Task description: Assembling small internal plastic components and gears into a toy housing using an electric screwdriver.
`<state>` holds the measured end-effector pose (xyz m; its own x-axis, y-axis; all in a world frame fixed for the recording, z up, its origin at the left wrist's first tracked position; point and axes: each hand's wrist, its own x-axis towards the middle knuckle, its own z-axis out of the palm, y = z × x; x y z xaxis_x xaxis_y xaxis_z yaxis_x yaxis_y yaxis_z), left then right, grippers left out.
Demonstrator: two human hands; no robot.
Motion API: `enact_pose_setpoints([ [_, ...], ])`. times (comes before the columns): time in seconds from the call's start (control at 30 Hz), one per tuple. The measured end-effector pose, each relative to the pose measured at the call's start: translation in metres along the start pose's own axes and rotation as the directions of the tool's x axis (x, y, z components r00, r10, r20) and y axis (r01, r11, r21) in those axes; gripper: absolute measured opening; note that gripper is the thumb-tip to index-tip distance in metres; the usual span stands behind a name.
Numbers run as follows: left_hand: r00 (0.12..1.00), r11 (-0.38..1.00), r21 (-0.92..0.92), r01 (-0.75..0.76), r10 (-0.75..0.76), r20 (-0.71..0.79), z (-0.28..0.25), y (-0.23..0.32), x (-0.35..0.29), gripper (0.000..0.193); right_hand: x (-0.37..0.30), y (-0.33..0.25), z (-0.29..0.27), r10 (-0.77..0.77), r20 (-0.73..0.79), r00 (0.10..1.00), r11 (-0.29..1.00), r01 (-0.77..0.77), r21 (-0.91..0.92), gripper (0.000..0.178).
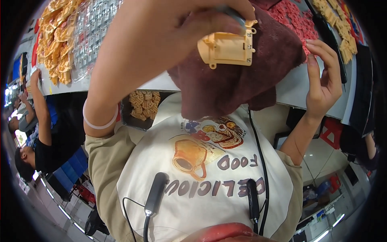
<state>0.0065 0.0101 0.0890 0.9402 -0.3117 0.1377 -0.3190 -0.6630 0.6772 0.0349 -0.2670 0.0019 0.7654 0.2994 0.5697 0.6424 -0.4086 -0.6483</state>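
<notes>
My left hand [205, 18] reaches across the upper middle, its fingers closed on a pale yellow plastic housing [230, 49] with small looped tabs along one side. A blurred grey-blue bit shows among those fingers; its kind is unclear. Under the housing, a dark maroon cloth [238, 86] drapes over the table edge. My right hand [325, 76] is at the cloth's right corner, beside a heap of small red plastic parts [292, 22]. Its thumb and forefinger curl toward each other; what lies between the tips cannot be made out.
Yellow parts [58, 44] and a clear plastic tray [94, 36] lie on the table at left. A dark bin [128, 117] below holds more yellow pieces. More yellow parts [340, 30] lie at far right, past a black bar [329, 44]. Another person [40, 125] sits at left.
</notes>
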Motion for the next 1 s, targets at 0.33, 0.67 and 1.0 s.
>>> enact_pose_setpoints([
  [0.33, 0.998, 0.951, 0.307, -0.036, 0.052, -0.045, 0.025, 0.015, 0.01, 0.015, -0.002, 0.004, -0.012, -0.014, -0.017, 1.0, 1.0, 0.014, 0.018, 0.019],
  [0.67, 0.942, 0.745, 0.592, -0.308, 0.324, 0.083, 0.048, -0.02, 0.004, 0.036, 0.033, 0.029, -0.017, -0.045, 0.051, 0.998, 0.996, 0.048, -0.071, 0.016],
  [1.0, 0.977, 0.972, 0.188, -0.14, 0.166, -0.132, 0.07, -0.035, -0.012, 0.085, 0.089, 0.04, 0.014, 0.131, 0.204, 0.97, 0.879, -0.018, -0.477, 0.018],
])
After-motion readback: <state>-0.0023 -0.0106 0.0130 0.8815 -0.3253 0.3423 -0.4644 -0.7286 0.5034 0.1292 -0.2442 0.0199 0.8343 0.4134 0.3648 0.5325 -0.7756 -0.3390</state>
